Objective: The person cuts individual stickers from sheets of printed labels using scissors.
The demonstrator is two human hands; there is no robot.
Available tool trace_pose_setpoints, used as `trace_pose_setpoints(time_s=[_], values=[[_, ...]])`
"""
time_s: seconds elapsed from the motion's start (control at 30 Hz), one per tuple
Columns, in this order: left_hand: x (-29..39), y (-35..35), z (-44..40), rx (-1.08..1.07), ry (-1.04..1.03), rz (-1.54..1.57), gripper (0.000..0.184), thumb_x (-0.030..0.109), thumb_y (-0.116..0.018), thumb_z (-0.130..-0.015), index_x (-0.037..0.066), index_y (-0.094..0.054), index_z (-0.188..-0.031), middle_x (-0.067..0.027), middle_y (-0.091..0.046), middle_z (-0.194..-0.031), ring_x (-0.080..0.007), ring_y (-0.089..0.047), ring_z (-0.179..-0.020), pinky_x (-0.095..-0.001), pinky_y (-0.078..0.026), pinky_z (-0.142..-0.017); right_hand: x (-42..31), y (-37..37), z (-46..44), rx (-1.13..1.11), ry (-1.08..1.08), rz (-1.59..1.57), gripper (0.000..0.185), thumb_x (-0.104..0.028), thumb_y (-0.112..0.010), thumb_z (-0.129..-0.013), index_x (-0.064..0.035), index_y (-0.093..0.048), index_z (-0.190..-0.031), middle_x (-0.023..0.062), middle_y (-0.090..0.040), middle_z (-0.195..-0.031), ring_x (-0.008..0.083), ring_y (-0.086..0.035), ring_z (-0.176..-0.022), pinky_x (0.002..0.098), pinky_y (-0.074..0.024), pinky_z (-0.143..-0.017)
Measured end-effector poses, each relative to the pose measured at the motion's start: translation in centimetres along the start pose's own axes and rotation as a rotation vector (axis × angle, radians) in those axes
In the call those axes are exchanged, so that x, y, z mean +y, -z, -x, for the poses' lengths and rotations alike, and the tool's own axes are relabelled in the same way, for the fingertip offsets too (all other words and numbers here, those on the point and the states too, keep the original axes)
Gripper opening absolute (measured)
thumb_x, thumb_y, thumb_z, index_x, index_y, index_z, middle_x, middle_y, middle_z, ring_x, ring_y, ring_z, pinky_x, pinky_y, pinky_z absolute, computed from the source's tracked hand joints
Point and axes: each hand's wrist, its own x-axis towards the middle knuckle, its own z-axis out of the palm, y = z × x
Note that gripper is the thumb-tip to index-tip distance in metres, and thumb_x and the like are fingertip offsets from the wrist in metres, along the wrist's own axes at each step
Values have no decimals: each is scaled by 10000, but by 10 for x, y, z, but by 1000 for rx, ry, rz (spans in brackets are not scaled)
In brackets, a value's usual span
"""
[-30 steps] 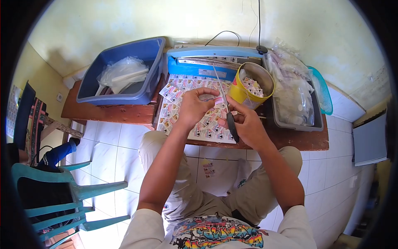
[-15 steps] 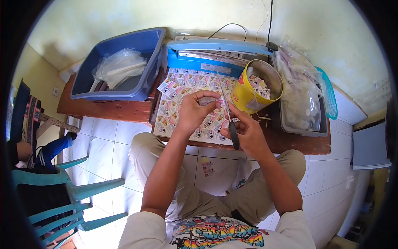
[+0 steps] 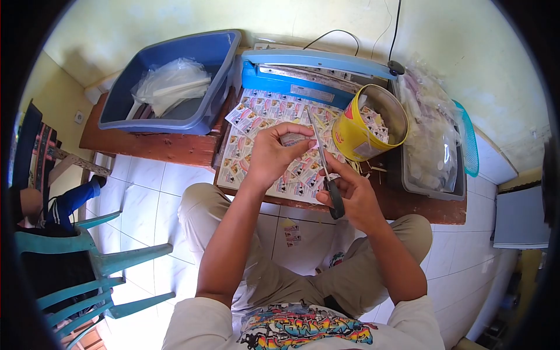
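Note:
My right hand (image 3: 354,191) is closed round the black handle of a pair of scissors (image 3: 335,199), whose long blades point away from me. Finger and thumb of my left hand (image 3: 276,154) pinch a small printed paper label (image 3: 312,144) right beside the blades, and my fingers partly cover it. Under both hands lies a layer of printed label sheets (image 3: 256,125) spread over a white board. Close to the scissors, a yellow tub (image 3: 352,142) leans on the table with cut labels (image 3: 373,123) inside.
A blue impulse sealer (image 3: 303,87) stands behind the sheets. To the left is a blue bin (image 3: 204,125) with plastic bags (image 3: 172,87); to the right, a grey tray (image 3: 420,189) full of clear bags (image 3: 431,140). Another person's leg (image 3: 73,204) shows by a green chair (image 3: 111,262).
The view has shifted slightly. My left hand still pinches the label beside the scissors, and my right hand keeps its hold on the handle with little visible movement.

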Motion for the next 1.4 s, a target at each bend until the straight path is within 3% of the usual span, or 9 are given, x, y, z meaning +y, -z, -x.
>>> trace_pose_setpoints(time_s=[0.6,0.73,0.8,0.9,1.1,1.17,1.4], values=[[6,-2,1,69,-42,-87,188,91,-860,-849,36,-802,-1018,3,-733,-828,-38,-593,-659,-223,-478,-614,2,3,3,-13,-22,-2,924,-88,-887,-828,-60,-398,-1612,62,-595,-1346,105,-638,-972,281,-529,-884],[9,-3,2,71,3,-108,191,92,-855,-848,40,-803,-1025,9,-735,-833,-37,-595,-659,-226,-476,-616,3,4,3,-5,-26,-23,922,-83,-885,-828,-62,-400,-1611,63,-589,-1357,101,-634,-959,275,-529,-878],[8,-3,1,71,-8,-117,192,91,-853,-849,41,-804,-1027,10,-735,-833,-36,-596,-661,-228,-476,-617,3,6,3,-27,-44,13,919,-138,-884,-840,-16,-391,-1606,63,-543,-1391,143,-608,-1134,304,-501,-1022],[5,-3,0,63,-56,-135,197,86,-849,-849,38,-801,-1035,4,-740,-850,-39,-598,-678,-229,-480,-632,3,7,4,-24,-42,8,923,-156,-889,-840,-13,-393,-1605,65,-547,-1396,148,-607,-1148,310,-501,-1025],[2,-3,-2,42,50,-98,213,80,-845,-852,17,-792,-1049,-24,-764,-928,-50,-612,-715,-231,-490,-657,6,10,2,-22,-44,-11,936,-185,-902,-832,-5,-398,-1600,80,-547,-1433,161,-604,-1190,315,-495,-1038],[-3,-4,-4,44,-32,-99,216,81,-845,-855,16,-792,-1054,-34,-771,-950,-53,-618,-718,-233,-495,-658,5,9,2,-22,-43,-18,936,-184,-901,-831,-3,-398,-1599,80,-546,-1435,163,-604,-1196,318,-491,-1045],[-3,-4,-5,36,-17,-137,222,80,-842,-859,17,-792,-1066,-41,-776,-979,-61,-629,-732,-238,-504,-666,6,11,1,-38,-33,-52,913,-158,-891,-836,1,-407,-1593,77,-547,-1429,169,-599,-1217,321,-475,-1071]])
